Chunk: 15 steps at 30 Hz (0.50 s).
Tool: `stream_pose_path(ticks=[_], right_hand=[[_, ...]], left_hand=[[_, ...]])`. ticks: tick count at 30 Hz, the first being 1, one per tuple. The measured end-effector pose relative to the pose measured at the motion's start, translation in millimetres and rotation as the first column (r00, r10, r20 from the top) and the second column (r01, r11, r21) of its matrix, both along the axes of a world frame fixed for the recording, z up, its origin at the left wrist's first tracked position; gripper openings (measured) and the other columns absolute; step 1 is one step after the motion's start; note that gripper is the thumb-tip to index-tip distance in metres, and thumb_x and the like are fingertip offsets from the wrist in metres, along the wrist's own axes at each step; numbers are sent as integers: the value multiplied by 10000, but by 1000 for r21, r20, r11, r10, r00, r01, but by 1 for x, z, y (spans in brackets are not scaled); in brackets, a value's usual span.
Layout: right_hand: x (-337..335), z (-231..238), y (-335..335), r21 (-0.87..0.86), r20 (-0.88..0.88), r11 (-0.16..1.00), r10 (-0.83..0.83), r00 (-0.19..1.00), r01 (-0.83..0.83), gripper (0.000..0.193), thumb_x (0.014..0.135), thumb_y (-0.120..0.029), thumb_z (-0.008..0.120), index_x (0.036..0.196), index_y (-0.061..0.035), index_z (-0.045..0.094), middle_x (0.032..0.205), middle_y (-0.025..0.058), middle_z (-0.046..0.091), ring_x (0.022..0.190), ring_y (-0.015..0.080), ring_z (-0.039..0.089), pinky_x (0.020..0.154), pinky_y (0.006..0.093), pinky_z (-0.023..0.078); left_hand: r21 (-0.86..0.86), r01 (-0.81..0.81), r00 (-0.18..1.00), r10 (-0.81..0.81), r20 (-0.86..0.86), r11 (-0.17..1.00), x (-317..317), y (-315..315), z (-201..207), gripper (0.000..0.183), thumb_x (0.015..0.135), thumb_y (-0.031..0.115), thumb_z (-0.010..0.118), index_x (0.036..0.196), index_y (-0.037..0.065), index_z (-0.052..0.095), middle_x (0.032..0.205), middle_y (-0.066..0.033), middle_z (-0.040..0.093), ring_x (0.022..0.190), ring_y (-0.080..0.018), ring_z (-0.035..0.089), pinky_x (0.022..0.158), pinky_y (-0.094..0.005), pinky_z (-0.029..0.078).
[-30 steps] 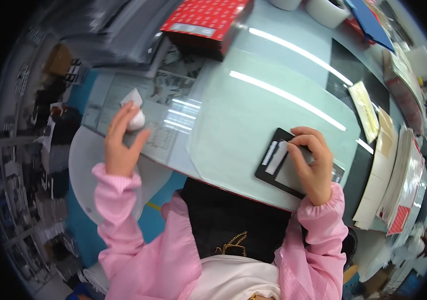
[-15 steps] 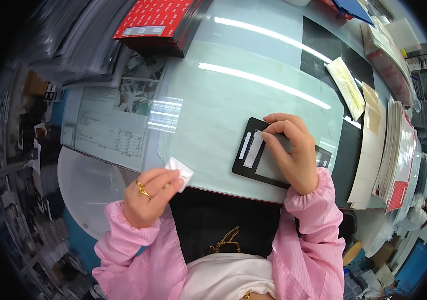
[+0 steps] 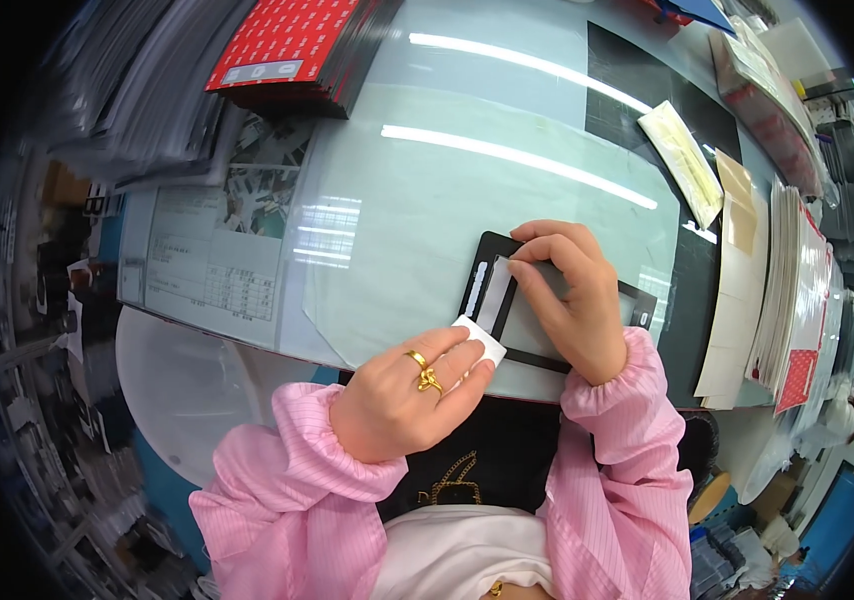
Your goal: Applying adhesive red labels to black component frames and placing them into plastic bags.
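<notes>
A flat black frame-shaped panel [image 3: 492, 268] with a pale strip [image 3: 493, 295] along its left side lies near the front edge of the glass-topped table [image 3: 467, 170]. My right hand [image 3: 572, 300] presses down on the panel, fingertips at the strip's upper end. My left hand [image 3: 402, 395], wearing gold rings, pinches a small white wipe [image 3: 482, 340] and holds it against the panel's lower left corner. Pink sleeves cover both forearms.
A red-topped stack of black sheets [image 3: 292, 45] sits at the back left beside grey piles [image 3: 137, 90]. Printed papers [image 3: 212, 265] lie under the glass at left. Yellowish and white sheet stacks [image 3: 747, 280] line the right side. A round white stool [image 3: 187, 390] stands below the table.
My left hand carried the white wipe from the far left of the table down and rightward to the panel's corner. My right hand stayed on the panel.
</notes>
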State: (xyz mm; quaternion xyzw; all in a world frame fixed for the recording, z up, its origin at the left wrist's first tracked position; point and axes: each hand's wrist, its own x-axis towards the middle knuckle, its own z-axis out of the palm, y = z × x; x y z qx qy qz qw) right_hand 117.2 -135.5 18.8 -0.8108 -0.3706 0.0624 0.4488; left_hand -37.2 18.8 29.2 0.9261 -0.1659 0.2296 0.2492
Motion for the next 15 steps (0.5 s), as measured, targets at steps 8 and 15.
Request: stream_pose_path(ticks=[8,15], right_hand=[[2,-1,-1,6,19,1000,0,1000,0,103,807,33,710,879,-4,646,1068,114,680,991,276,642,859,344,503],[2,-2,-1,19,17,1000,-1,1000,1,105,804,37,711,874,-2,643,1069,112,681,986,273,641,852,343,505]], left_hand=[[94,-53,997,59,-54,994,1,-14,9,246,693,17,728,939,8,711,959,-91,677,917,-274,689,707,-327,604],[152,-141,987,151,-60,978,-2,-23,9,232,696,25,723,928,17,728,940,-90,677,888,-262,685,707,-331,593]])
